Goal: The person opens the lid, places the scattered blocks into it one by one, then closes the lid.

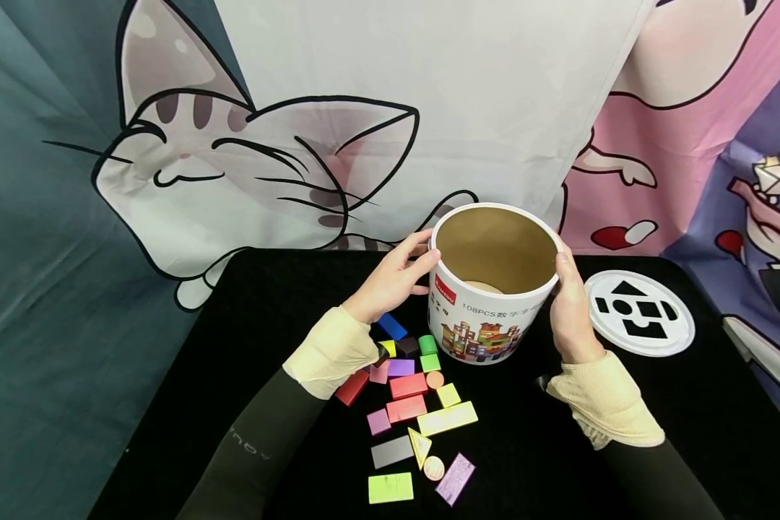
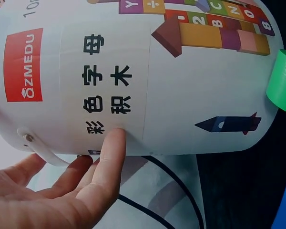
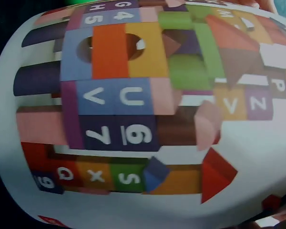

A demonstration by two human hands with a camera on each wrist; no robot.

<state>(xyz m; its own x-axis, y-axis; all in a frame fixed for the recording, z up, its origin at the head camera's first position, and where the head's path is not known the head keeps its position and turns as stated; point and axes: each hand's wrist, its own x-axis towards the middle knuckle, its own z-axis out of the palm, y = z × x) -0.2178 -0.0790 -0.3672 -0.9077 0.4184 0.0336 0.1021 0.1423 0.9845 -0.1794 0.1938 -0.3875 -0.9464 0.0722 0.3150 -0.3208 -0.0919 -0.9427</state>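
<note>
A white bucket (image 1: 484, 321) with a printed block picture and red label tilts its open top toward me at the back of the table. My left hand (image 1: 393, 278) holds its left side, thumb near the rim. In the left wrist view that hand's thumb (image 2: 113, 150) lies on the printed wall, and other fingers are by the white handle (image 2: 47, 153). My right hand (image 1: 570, 310) holds the opposite side, its thumb at the rim and its other fingers hidden behind the wall. Inside, the brown wall and a pale round bottom (image 1: 483, 287) show.
Several coloured toy blocks (image 1: 408, 409) lie loose in front of the bucket; a green cylinder (image 1: 427, 345) is close to its base. To the right lies a white lid (image 1: 666, 303) with shaped cutouts. A cat-print cloth (image 1: 286, 159) hangs behind the black table (image 1: 234, 347).
</note>
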